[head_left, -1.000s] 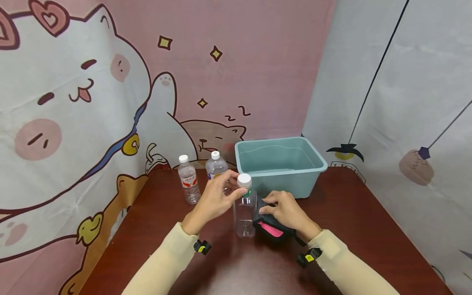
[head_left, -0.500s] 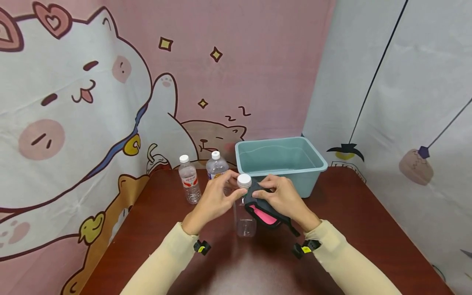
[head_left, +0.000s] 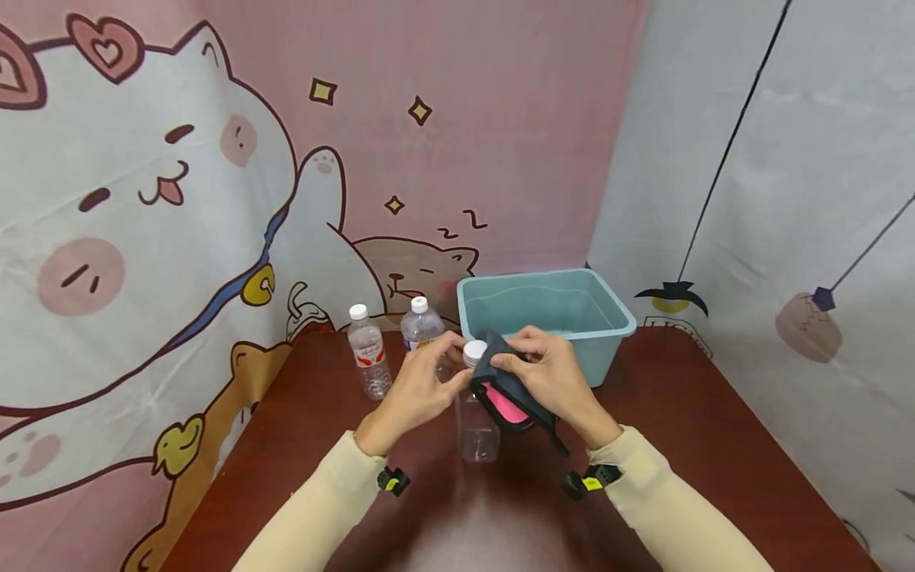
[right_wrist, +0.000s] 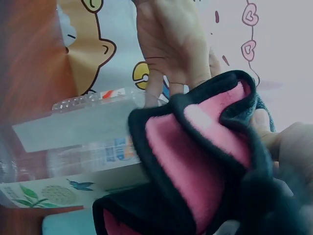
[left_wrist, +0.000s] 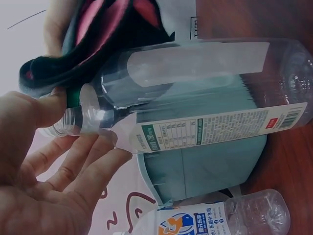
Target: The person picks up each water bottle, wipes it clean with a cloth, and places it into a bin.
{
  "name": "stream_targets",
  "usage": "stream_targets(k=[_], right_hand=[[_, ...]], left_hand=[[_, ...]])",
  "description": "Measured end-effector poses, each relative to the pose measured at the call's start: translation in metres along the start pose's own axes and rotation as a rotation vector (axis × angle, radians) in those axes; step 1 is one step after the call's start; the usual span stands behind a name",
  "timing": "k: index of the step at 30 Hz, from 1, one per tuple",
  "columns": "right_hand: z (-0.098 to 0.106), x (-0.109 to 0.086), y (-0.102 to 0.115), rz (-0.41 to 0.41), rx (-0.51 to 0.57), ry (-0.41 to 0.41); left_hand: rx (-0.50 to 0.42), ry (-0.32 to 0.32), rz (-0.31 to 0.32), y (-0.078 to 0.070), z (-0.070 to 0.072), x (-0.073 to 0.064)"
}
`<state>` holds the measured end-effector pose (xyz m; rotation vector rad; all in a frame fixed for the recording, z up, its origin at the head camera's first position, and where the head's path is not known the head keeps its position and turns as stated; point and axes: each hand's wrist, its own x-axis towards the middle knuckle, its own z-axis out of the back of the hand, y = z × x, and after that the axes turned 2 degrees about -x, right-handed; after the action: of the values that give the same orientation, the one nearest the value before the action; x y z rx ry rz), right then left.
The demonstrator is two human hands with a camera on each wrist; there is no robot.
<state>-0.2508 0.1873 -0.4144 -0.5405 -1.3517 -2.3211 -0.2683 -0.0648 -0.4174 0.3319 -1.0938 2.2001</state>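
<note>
Clear bottle (head_left: 477, 435): stands on the counter (head_left: 282, 453); long axis vertical, white cap (head_left: 474, 352) upward.
Left hand (head_left: 420, 385), grip: thumb and fingers pinch the bottle's neck.
Right hand (head_left: 556, 380), grip: thumb and fingers pinch the dark cloth (head_left: 516, 391).
Cloth: raised beside the cap, overlapping the bottle in head view; contact unclear. Long axis slants down to the right; pink lining faces the person.
Surroundings: teal basin (head_left: 606, 359) behind; label bottle (head_left: 369, 361) and larger bottle (head_left: 422, 326) upright at left.

teal bin (head_left: 597, 359) beyond right fingers (head_left: 529, 344) | red-labelled bottle (head_left: 369, 357) left of left fingers (head_left: 447, 343) | another bottle (head_left: 422, 324) behind them | tabletop (head_left: 679, 421) beneath both | cartoon backdrop (head_left: 500, 119) farthest behind
</note>
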Motion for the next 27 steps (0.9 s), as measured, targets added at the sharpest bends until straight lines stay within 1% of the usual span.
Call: stream_targets(k=[4,12,19,27], right_hand=[[0.002,0.004,0.004,0.023,-0.012,-0.017],[0.003,-0.001,0.0,-0.018,-0.011,0.011],[0.005,-0.005,0.0,-0.011,-0.009,0.001],[0.009,-0.008,-0.005,0.005,-0.021,-0.016]], left_hand=[[0.0,0.003,0.005,-0.002,0.002,0.002],[-0.021,0.04,0.049,-0.005,0.001,0.001],[-0.02,0.061,0.046,-0.007,0.003,0.0],[-0.052,0.065,0.038,-0.008,0.005,-0.001]])
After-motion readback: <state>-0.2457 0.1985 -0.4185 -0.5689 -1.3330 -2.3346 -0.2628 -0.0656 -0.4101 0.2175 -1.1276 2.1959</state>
